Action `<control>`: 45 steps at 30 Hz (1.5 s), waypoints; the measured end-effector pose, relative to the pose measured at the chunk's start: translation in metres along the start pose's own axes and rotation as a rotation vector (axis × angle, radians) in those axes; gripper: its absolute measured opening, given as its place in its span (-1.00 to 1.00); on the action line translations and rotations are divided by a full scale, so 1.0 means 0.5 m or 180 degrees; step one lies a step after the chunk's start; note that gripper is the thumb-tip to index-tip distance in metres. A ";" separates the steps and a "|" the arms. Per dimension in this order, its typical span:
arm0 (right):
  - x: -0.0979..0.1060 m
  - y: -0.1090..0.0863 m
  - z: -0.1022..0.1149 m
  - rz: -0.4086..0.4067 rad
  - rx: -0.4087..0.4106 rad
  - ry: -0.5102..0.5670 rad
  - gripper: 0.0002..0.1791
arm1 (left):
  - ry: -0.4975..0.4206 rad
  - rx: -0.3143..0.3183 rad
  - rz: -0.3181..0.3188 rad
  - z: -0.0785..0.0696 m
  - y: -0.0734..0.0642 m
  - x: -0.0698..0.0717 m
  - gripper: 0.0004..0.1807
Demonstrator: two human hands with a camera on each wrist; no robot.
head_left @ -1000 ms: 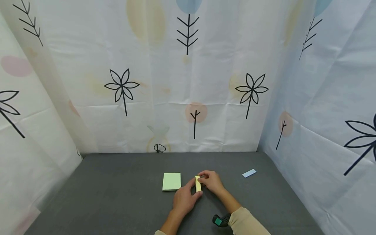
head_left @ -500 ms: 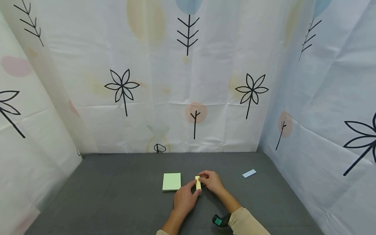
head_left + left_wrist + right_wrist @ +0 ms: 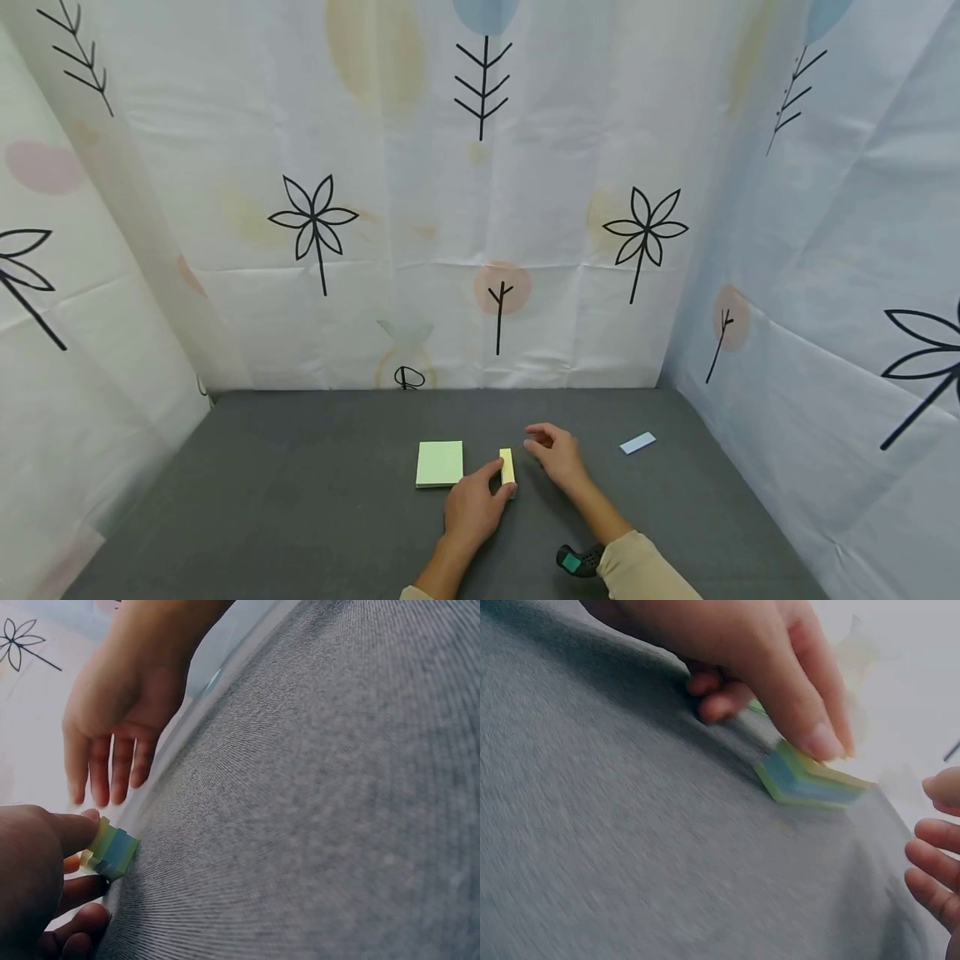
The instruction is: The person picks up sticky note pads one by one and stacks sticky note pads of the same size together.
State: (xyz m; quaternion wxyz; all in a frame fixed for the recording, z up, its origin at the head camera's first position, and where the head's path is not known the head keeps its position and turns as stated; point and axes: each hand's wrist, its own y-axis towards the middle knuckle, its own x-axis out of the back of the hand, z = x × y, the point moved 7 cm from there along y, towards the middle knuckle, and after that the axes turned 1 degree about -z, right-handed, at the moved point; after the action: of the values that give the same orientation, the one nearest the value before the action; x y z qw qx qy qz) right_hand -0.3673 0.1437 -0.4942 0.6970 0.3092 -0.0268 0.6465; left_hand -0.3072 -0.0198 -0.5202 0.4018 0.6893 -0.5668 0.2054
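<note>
A narrow stack of sticky notes [image 3: 507, 465] stands in the middle of the grey table, yellow on top. Blue and green layers show on its side in the right wrist view. My left hand [image 3: 471, 507] holds this stack from the left, with thumb and fingertips at its near and far parts. To the right of it, my right hand [image 3: 561, 458] is off the stack, its fingers loosely bent and holding nothing. The left wrist view has the right hand [image 3: 127, 712] above the stack with fingers hanging down.
A pale green square pad of sticky notes [image 3: 440, 463] lies just left of my left hand. Farther right on the grey table [image 3: 300, 500] is a pale blue strip [image 3: 637, 442]. A black device with a green patch [image 3: 576, 561] is at my right sleeve. Patterned cloth walls [image 3: 420, 208] enclose the table.
My right hand has let go of the yellow-topped stack and moved right and slightly up, away from it. My left hand stays on the stack.
</note>
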 end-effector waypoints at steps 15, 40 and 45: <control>0.108 0.002 -0.050 -0.0458 0.0237 -0.0542 -0.63 | -0.0032 0.0054 0.0023 -0.002 -0.006 0.000 -0.52; 0.249 -0.030 -0.171 -0.0319 -0.0515 -0.1547 -0.15 | -0.0064 -0.0038 0.0009 0.000 -0.008 0.006 -0.52; 0.255 -0.027 -0.182 -0.0204 -0.0664 -0.1617 -0.20 | -0.0042 -0.0015 0.0022 0.000 -0.005 0.005 -0.52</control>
State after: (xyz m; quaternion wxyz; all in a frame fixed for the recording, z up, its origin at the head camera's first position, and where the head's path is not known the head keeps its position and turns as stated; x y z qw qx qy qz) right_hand -0.3671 0.2993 -0.5173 0.7161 0.3887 -0.2573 0.5195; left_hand -0.3040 -0.0212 -0.5194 0.3990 0.6878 -0.5722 0.2008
